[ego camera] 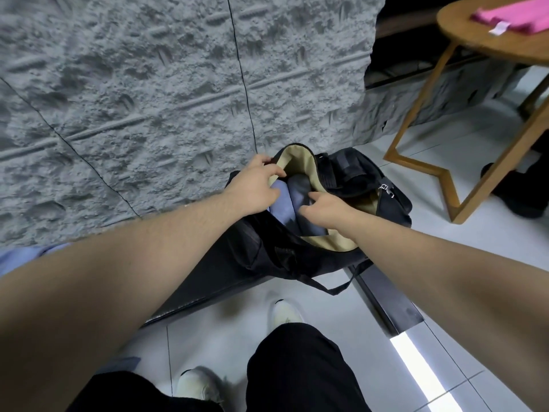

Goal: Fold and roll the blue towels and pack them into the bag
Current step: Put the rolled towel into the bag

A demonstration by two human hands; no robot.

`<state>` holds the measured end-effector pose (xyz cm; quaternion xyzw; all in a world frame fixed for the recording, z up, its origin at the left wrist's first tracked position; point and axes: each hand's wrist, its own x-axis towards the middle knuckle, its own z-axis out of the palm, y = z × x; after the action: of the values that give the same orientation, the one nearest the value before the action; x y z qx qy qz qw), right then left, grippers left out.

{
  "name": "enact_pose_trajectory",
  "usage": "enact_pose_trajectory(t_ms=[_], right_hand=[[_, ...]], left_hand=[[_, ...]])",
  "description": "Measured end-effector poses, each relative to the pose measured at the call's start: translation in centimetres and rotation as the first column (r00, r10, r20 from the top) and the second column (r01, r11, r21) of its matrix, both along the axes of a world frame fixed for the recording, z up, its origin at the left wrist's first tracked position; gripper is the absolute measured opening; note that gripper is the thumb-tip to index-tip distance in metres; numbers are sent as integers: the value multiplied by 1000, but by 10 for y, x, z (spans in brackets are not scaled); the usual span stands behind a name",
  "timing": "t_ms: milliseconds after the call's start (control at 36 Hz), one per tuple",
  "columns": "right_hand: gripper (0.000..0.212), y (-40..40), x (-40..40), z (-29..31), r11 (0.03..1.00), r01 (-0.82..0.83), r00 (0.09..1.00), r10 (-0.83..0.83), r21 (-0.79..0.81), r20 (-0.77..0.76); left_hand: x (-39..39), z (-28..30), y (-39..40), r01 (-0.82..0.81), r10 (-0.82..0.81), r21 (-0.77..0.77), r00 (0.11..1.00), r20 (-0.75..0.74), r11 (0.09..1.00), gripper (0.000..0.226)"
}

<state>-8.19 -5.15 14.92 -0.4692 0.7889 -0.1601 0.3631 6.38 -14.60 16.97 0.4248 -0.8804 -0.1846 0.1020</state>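
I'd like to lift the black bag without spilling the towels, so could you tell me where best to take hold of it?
Take the bag by the rim of its open mouth on both sides, from above. It stands mouth-up with rolled blue towels inside, so lifting straight up keeps them in. The loose strap trails from one low side and would likely tip it.

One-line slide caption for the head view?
Both hands at the open black bag: left hand holds its rim, right hand presses rolled blue towels inside.
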Motion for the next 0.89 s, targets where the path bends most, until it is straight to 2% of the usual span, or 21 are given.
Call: enact_pose_trajectory(t_ms=[83, 167, 194, 278, 444, 667, 889], right_hand=[[46, 8, 9, 19, 996, -54, 998, 51, -66, -48], [10, 15, 23, 38, 989, -86, 996, 84, -117, -22], [10, 18, 28, 44, 986, -99, 995, 99, -132, -8], [36, 26, 46, 63, 979, -115, 992, 123, -169, 37], [34, 37, 85, 81, 968, -156, 985, 168, -194, 44], [29, 52, 151, 93, 939, -297, 946, 314, -176, 77], [27, 54, 216, 75, 912, -397, 905, 408, -101, 124]], left_hand=[[9, 5, 10, 10, -10, -4, 1000, -3, 1000, 37], [22, 12, 24, 11, -10, 23, 1000, -28, 1000, 35], [27, 15, 29, 10, -9, 28, 999, -40, 1000, 34], [46, 22, 42, 8, -6, 35, 999, -54, 999, 31], [93, 30, 74, -66, 73, 114, 995, -61, 991, 31], [157, 40, 114, -126, 117, 138, 991, 67, 982, 31], [246, 23, 135, -318, 309, 185, 948, 80, 930, 24]])
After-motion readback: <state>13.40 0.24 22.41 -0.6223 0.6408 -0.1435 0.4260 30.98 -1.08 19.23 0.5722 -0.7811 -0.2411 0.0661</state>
